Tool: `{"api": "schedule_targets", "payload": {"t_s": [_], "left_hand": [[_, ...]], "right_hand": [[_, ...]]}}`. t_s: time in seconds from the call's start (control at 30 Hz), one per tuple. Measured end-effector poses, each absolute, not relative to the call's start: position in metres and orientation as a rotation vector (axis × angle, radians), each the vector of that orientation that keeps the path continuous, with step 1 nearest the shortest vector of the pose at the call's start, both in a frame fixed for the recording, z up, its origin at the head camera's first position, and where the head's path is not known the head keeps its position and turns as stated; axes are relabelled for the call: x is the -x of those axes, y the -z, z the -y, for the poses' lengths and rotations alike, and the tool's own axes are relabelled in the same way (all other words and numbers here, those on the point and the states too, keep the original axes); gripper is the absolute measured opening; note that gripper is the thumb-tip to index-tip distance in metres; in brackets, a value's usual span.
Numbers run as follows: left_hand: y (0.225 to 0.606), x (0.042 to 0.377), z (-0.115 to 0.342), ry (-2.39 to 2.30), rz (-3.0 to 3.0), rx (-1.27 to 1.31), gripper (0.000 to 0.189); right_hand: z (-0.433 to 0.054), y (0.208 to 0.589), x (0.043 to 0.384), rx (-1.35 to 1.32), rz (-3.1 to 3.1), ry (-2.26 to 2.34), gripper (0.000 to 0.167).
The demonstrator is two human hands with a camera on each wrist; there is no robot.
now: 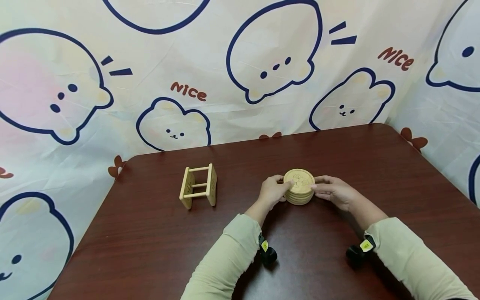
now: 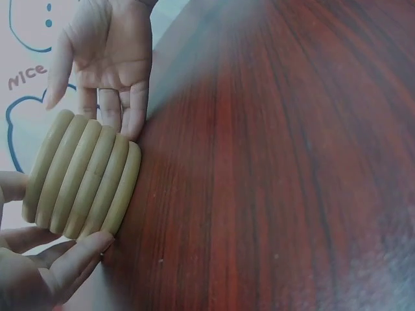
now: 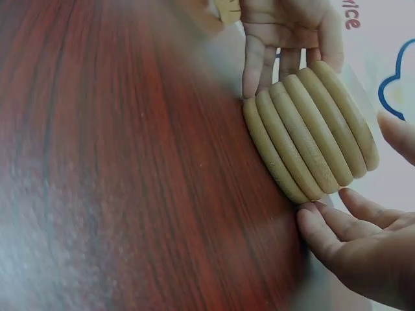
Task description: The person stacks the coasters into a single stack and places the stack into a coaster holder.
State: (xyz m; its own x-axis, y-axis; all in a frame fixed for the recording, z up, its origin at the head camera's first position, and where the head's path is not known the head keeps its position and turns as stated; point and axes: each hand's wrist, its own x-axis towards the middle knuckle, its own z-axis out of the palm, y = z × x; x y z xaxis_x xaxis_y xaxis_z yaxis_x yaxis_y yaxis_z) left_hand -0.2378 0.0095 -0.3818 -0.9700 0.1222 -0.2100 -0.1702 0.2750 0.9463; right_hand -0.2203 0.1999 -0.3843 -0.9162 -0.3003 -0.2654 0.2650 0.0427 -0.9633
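Several round wooden coasters (image 1: 298,182) form a neat stack on the dark table, and the top one carries an engraved pattern. My left hand (image 1: 273,191) holds the stack from its left side, thumb over the top coaster's edge and fingertips low on the side. From the right, my right hand (image 1: 335,191) has its fairly straight fingers at the stack's side. In the right wrist view, the fingertips (image 3: 311,217) of that hand meet the lower coasters, and its thumb lies close to the top one. The left wrist view shows the layered coaster edges (image 2: 81,175) between both hands.
A small wooden rack (image 1: 198,187) with two side panels and crossbars stands on the table to the left of the stack. The brown table (image 1: 157,250) meets a printed cloth backdrop (image 1: 243,116) along its far edge. Black wrist cameras hang below both sleeves.
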Motion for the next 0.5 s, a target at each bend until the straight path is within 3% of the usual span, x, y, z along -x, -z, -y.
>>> {"api": "schedule_targets", "payload": {"t_s": [0.27, 0.5], "left_hand": [[0.3836, 0.2383, -0.008, -1.805, -2.241, 0.077, 0.039], [0.3852, 0.2359, -0.0053, -1.874, -2.152, 0.088, 0.04]], "right_hand": [[-0.203, 0.3871, 0.2178, 0.102, -1.749, 2.13, 0.034], [-0.2003, 0.3897, 0.2174, 0.084, -1.733, 2.172, 0.034]]}}
